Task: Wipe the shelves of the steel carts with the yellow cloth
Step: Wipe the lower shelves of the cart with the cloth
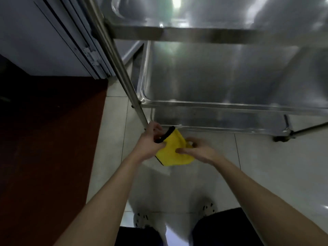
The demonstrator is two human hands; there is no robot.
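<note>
Both hands hold a yellow cloth [172,152] low in the middle of the frame, in front of a steel cart [230,105]
The left hand [150,139] curls round the cloth's black-trimmed upper corner; the right hand [199,150] pinches the opposite side, thumb on top, fingertips partly hidden behind the fabric. The cloth hangs above the pale tiled floor [266,166], apart from every shelf. The corner post [122,73] vanishes behind the left hand. The top shelf [195,11] is blurred by glare, the middle shelf [213,71] is cut off at the right edge, and the bottom shelf [213,118] shows only as a strip beneath it. A dark red mat [53,130] fills the lower left
</note>
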